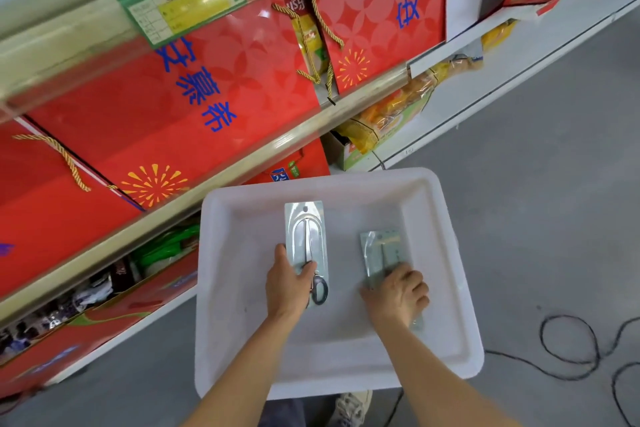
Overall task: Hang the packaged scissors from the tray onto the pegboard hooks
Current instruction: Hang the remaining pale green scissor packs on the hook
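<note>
While both hands reach into white tray [221,288], left hand [287,282] fingers grip scissors pack [306,236]; right hand [398,293] fingers grip second pack [379,253].

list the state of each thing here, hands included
left hand: gripping the left scissors pack
right hand: fingers curled on the right pack
left scissors pack: in the tray, front up
right scissors pack: in the tray, blurred
tray: two packs inside
</note>
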